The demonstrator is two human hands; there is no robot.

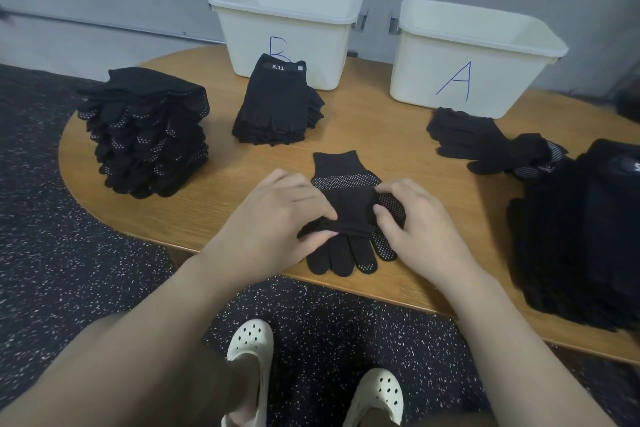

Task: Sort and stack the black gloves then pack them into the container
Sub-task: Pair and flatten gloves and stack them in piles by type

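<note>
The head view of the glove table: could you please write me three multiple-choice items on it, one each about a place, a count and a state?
1. Where is the stack of 5.11 gloves?
A. in front of bin B
B. inside bin A
C. on the floor

2. How many white bins stand on the table?
A. one
B. two
C. three

3. What are the hands doing?
A. resting idle
B. lifting a bin
C. pinching a dotted glove

Answers: 1 A, the stack lies on the table before the B mark; 2 B, only the bins marked B and A show; 3 C, the left hand and right hand both pinch the glove's folded cloth.
</note>
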